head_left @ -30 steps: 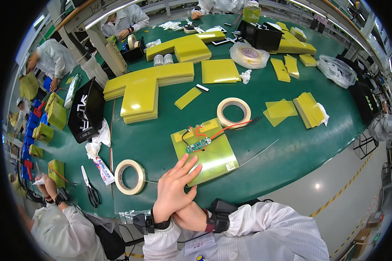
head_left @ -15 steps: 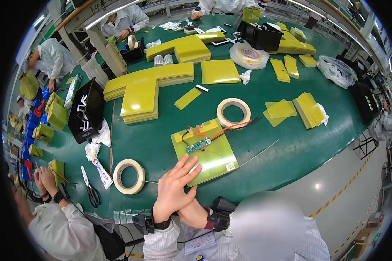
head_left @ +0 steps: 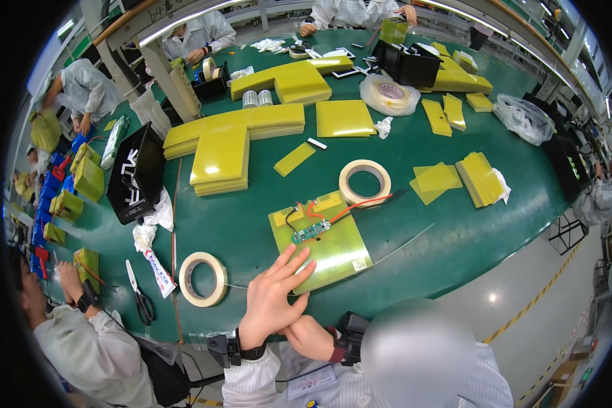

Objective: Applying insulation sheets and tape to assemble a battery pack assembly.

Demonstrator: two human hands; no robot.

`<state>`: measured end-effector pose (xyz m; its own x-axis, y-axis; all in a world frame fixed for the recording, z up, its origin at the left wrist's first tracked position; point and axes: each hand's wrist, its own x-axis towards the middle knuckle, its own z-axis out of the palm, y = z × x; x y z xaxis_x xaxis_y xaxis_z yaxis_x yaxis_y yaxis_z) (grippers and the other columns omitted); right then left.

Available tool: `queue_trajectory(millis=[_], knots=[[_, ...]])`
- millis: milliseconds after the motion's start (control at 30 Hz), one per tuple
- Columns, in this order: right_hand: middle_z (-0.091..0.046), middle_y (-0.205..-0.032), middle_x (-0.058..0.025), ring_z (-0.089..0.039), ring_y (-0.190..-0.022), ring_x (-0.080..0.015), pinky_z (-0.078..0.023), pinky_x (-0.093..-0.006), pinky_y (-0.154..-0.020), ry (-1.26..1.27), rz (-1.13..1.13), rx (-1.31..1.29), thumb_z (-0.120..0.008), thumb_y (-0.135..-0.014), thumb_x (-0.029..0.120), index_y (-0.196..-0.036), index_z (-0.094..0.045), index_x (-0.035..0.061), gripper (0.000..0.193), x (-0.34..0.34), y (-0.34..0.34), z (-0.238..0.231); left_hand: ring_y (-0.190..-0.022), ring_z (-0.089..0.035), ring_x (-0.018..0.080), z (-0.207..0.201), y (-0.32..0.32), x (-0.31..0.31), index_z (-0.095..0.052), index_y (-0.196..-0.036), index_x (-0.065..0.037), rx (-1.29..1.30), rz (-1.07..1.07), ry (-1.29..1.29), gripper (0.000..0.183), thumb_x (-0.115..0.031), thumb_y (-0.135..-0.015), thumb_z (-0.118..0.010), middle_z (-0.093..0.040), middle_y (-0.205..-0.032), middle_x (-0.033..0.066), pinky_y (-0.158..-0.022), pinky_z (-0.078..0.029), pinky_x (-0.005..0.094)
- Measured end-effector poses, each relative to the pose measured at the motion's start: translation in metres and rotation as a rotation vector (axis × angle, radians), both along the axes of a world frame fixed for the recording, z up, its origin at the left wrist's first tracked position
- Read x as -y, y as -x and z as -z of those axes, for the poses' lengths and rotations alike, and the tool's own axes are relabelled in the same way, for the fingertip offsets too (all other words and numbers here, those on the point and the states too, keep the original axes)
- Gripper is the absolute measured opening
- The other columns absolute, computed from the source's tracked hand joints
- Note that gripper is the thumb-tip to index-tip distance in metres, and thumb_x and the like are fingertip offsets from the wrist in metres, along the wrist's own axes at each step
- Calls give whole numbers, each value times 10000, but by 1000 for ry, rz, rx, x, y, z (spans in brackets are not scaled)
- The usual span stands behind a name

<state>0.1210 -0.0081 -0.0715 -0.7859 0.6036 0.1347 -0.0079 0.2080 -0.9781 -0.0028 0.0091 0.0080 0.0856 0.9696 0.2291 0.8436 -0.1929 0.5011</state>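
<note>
Two tape rolls (head_left: 364, 164) flank one yellow slab (head_left: 337, 250) under the open left grip (head_left: 275, 291); I cannot tell the right grip's (head_left: 309, 336) state.

Glossy plastic-looking panel (head_left: 340, 255), matt paper tape (head_left: 365, 164), smooth tabletop (head_left: 248, 221)

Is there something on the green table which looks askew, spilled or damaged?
I see no spill or clear damage. Slightly untidy: two thin translucent yellow sheets overlap at different angles, and the stack of small yellow rectangular sheets beside them is fanned unevenly, with crumpled white material showing at its right edge.
</note>
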Motion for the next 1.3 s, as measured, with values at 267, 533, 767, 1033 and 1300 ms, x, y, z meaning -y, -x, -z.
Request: queue_trajectory(millis=[267,533,767,1033,1300], knots=[[-664,-893,-85,-628,-804,-268,-488,-365,-685,-387,-16,-84,-679,-797,102,-915,-630,21,152,-26,-52,-56,-1278,-460,249,-1,0,1,-645,-1169,-164,-9,-1,-5,529,-92,-648,-707,-551,-1314,55,-896,-500,353],[-672,-959,36,-570,-885,-169,-371,-404,-876,-1276,409,-24,-776,-659,196,-882,-705,133,243,-74,-54,-58,-1265,-478,228,5,2,2,-640,-1172,-175,7,1,-37,552,-68,-633,-694,-547,-1321,30,-870,-504,351],[-669,-970,45,-568,-904,-155,-358,-431,-894,-1381,365,-13,-758,-684,202,-887,-704,133,221,-75,-51,-50,-1259,-484,245,2,2,1,-654,-1154,-161,39,0,-33,562,-50,-605,-708,-573,-1288,52,-858,-514,342],[-653,-988,-10,-586,-968,-140,-359,-444,-921,-1359,294,-2,-669,-752,154,-868,-692,79,140,-76,-52,-44,-1258,-485,242,2,1,0,-655,-1151,-164,45,-10,-24,575,-44,-592,-712,-580,-1279,50,-866,-513,339],[-658,-1052,-41,-582,-996,-148,-360,-441,-926,-1356,243,66,-627,-766,146,-891,-684,66,159,-74,-50,-40,-1258,-484,247,2,2,1,-656,-1148,-161,53,-7,-36,576,-54,-586,-720,-580,-1278,54,-861,-516,341]])
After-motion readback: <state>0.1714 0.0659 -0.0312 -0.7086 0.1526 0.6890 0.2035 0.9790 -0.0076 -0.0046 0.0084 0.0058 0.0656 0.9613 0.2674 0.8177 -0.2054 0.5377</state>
